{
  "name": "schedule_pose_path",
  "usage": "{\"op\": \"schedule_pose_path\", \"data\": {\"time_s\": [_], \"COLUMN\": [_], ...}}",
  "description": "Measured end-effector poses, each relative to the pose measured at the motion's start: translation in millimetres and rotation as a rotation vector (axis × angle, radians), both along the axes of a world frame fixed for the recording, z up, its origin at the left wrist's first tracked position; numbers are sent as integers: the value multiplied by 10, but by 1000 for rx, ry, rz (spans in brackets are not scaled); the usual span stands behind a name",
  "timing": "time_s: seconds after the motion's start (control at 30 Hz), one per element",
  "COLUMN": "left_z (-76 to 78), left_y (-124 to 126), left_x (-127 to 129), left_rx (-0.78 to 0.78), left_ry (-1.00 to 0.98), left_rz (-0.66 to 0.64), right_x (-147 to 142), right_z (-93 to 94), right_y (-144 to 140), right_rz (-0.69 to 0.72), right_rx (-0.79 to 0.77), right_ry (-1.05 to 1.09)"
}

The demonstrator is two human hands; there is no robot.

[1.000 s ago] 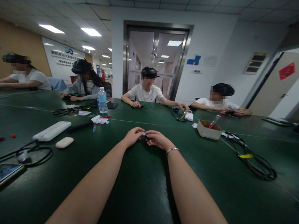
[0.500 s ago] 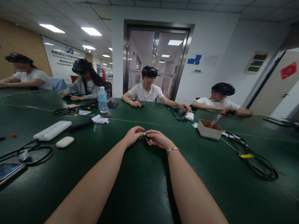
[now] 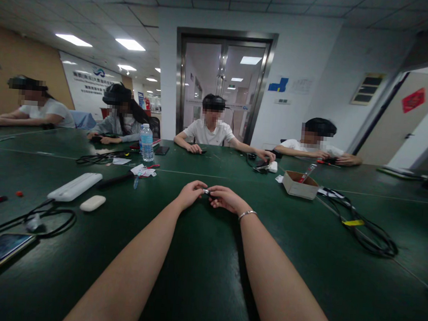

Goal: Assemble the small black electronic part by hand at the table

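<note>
Cardboard box [image 3: 300, 185] — water bottle [image 3: 146, 144] — beyond both hands.

A dark green surface [image 3: 204, 288] filled the room; white walls [image 3: 304, 54], steel double doors [image 3: 222, 82] and ceiling lights [image 3: 130, 44] stood beyond.

Very little differs from a second ago. The left hand [image 3: 191, 193] and right hand [image 3: 226, 199] now sit a touch higher and farther out over the table [image 3: 204, 278], their fingertips pinched together on the small metal piece [image 3: 206, 191], which shows a little more plainly between them than before. Beyond the hands, to their right, the person in the white shirt [image 3: 210, 133] across the table has lowered a hand [image 3: 268, 157] onto the tabletop beside the white box [image 3: 272, 166], where earlier it held something raised.
</note>
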State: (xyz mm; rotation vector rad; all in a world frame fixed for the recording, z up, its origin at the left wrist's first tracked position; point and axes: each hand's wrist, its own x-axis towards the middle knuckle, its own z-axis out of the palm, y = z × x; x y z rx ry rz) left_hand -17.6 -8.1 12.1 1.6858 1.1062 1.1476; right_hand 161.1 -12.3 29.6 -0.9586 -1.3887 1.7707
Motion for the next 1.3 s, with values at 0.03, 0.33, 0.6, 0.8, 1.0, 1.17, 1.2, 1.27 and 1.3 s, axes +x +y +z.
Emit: {"op": "schedule_pose_path", "data": {"time_s": [0.03, 0.33, 0.6, 0.8, 1.0, 1.17, 1.2, 1.27, 1.3], "left_z": [2, -1, 27, 28, 10, 12, 9, 0, -4], "left_y": [-1, 1, -19, -17, -7, -6, -2, 7, 11], "left_x": [-1, 1, 17, 16, 11, 6, 4, 0, -3], "left_rx": [1, 14, 3, 1, 2, 5, 8, 10, 9], "left_ry": [2, 6, -2, -2, -7, -8, -6, -1, 1], "left_rz": [1, 0, 1, 3, -5, -9, -10, -15, -17], "right_x": [-1, -4, 0, 3, -6, -1, 0, 1, 1], "right_z": [2, 21, 12, -3, 12, 6, 5, 7, 10], "right_y": [-2, -22, -16, -2, -15, -5, -4, -5, -8], "right_rz": [1, 0, -6, 2, -8, -1, 1, 0, -2], "right_rx": [-1, 0, 3, 3, 8, 3, 2, 4, 4], "right_ry": [0, 3, -2, 2, -8, -3, -3, -3, -3]}}
